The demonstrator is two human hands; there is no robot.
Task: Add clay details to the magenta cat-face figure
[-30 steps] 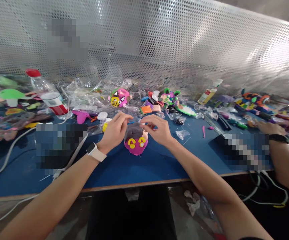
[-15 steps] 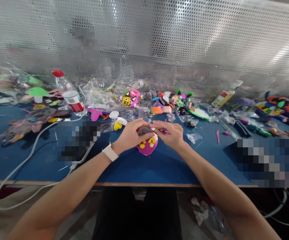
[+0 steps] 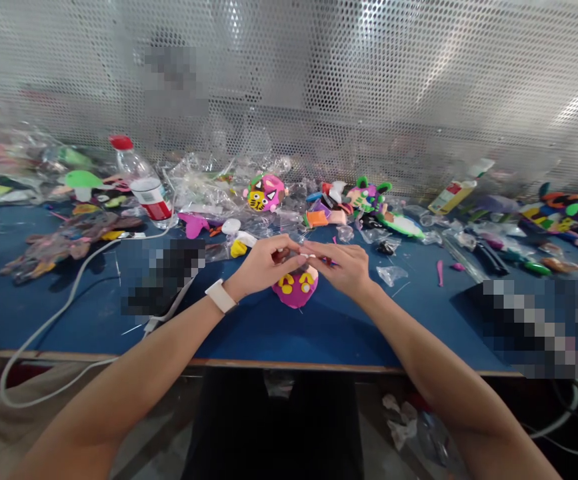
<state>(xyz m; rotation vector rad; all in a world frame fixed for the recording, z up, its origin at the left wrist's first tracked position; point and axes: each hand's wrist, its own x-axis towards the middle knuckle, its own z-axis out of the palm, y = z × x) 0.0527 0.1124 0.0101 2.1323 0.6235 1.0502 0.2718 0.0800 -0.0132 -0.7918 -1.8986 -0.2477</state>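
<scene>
While the magenta clay figure (image 3: 295, 288) sits on the blue table (image 3: 289, 333) near its front edge, the left hand (image 3: 263, 267) and right hand (image 3: 347, 268) meet over it from either side, fingertips pinched on its top, likely steadying it for fine work.

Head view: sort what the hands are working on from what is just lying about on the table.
In hand: magenta clay figure, pinched at its top by the left hand and right hand.

Lying about: water bottle, tiger-face figure, green-eared figure, white cable, clear wrappers.
</scene>
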